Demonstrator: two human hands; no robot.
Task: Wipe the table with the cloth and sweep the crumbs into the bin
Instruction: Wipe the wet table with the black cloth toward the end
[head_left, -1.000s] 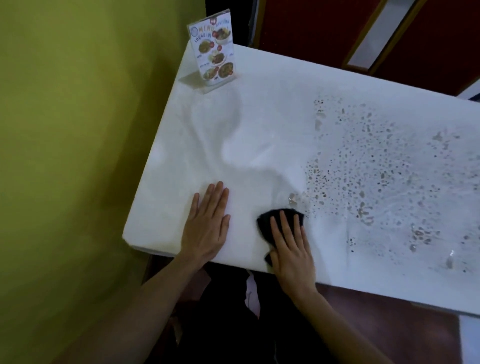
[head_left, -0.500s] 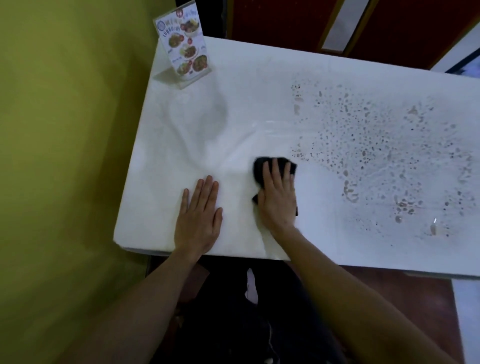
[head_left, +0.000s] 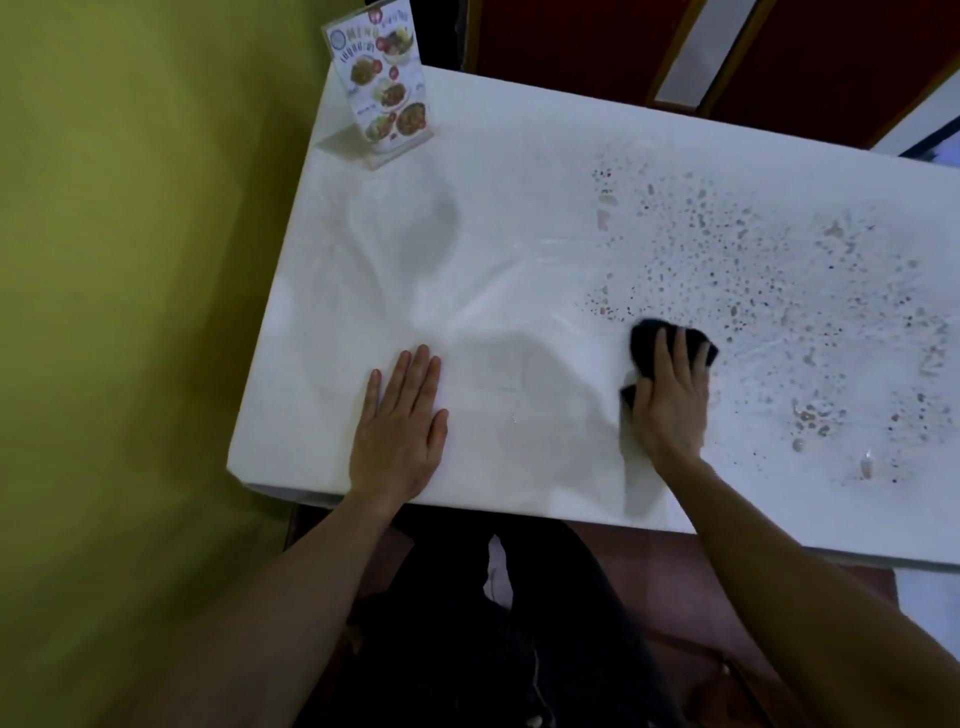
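A white table (head_left: 519, 218) fills the view. A dark cloth (head_left: 644, 343) lies on it near the middle, with my right hand (head_left: 670, 400) pressing flat on top, fingers straight. Much of the cloth is hidden under the hand. Brown crumbs and wet spots (head_left: 779, 291) are scattered over the table's right half, starting just beyond the cloth. My left hand (head_left: 400, 431) rests flat on the table near its front edge, fingers together, holding nothing. No bin is in view.
A standing menu card (head_left: 384, 83) in a clear holder is at the table's far left corner. A yellow-green wall (head_left: 130, 260) runs along the left. Red panels (head_left: 831, 52) stand behind the table. My dark-clothed legs (head_left: 493, 623) are below the front edge.
My right hand has slid the cloth away from the front edge and then to the right, up to the crumb patch. My left hand has stayed flat in place.
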